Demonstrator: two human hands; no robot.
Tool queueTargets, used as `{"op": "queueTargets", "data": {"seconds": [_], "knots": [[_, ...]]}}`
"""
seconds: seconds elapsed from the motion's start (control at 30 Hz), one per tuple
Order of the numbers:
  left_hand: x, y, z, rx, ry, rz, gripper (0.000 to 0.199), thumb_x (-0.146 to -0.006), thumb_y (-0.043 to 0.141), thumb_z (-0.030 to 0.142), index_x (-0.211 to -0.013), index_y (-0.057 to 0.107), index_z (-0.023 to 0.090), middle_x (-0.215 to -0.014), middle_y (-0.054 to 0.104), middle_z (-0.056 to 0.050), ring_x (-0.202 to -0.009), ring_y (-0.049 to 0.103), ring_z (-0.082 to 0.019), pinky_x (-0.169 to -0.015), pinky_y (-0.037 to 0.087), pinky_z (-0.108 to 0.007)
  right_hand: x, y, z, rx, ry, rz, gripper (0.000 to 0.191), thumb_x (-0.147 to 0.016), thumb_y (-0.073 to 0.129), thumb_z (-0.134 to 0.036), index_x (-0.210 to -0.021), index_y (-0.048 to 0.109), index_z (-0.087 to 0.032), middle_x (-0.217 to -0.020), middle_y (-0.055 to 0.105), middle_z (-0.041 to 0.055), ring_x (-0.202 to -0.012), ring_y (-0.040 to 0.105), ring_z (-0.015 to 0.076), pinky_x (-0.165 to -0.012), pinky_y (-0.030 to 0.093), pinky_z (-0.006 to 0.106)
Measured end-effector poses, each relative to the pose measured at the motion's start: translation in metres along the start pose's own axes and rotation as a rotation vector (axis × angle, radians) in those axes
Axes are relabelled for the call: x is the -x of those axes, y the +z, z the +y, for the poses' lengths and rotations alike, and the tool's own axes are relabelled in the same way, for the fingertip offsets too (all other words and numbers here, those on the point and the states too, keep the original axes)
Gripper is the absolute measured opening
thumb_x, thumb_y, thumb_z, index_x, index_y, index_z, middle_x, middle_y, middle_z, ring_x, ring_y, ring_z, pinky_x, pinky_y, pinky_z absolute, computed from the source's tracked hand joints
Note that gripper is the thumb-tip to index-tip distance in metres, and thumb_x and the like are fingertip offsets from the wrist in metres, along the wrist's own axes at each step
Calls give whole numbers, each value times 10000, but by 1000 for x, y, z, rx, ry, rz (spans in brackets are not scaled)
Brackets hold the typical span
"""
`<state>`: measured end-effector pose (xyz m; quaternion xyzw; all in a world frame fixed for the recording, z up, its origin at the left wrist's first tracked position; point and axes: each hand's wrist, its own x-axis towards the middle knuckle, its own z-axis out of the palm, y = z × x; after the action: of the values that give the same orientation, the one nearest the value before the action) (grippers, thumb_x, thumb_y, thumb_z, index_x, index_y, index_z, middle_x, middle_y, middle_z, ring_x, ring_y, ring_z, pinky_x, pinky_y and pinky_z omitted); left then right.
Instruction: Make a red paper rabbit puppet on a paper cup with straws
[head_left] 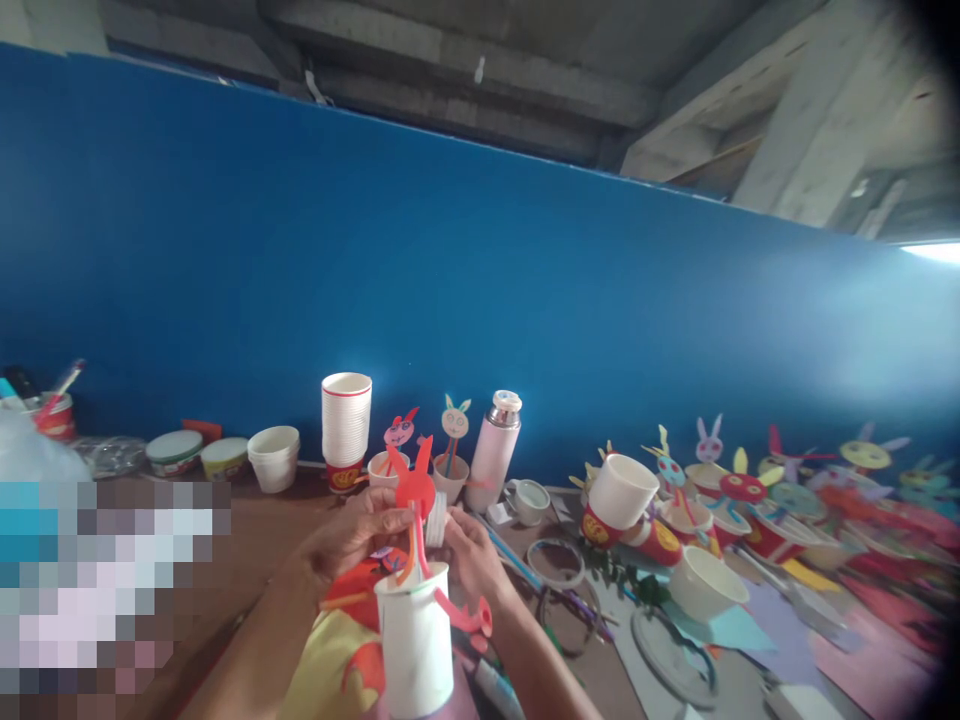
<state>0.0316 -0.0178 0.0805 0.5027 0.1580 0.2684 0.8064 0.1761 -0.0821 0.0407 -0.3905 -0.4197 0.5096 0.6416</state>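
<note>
My left hand [375,522] pinches the lower edge of a red paper rabbit head [415,489] with two long ears. Just to its right, my right hand [466,548] is closed on a white ridged roll [435,520], whose exact kind I cannot make out. Below the head, orange and pink paper strips [420,545] run down into an upright white paper cup [417,645]. From the cup's right side sticks a curled pink paper arm [472,617]. Beneath my hands lie red paper [352,592] and yellow paper [319,665].
Behind stand a tall cup stack [346,420], two finished cup figures, a pink thermos [495,455] and a small mug [528,502]. Many rabbit figures in cups crowd the right, near tape rings [555,563] and an open white cup [706,583]. Lidded tubs [175,453] sit left.
</note>
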Motion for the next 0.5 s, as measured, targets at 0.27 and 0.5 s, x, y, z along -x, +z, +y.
{"op": "queueTargets", "data": {"seconds": [0.27,0.5], "knots": [[2,5,5,27,-19,-33,98,-677,661,199,-726,646,115,-646,630,-52,-571,579,-144,-600,476,-286,1,9,0,-124,66,41,257,-699,582,-404,-790,586,-163,-578,603,19,-516,573,163,-510,426,260],[1,8,5,20,-3,-85,90,-688,645,203,-707,660,117,-599,616,-47,-508,523,-112,-602,448,-278,2,5,-1,-15,33,150,311,-676,609,-447,-649,512,-152,-527,547,-19,-429,483,91,-442,384,206]]}}
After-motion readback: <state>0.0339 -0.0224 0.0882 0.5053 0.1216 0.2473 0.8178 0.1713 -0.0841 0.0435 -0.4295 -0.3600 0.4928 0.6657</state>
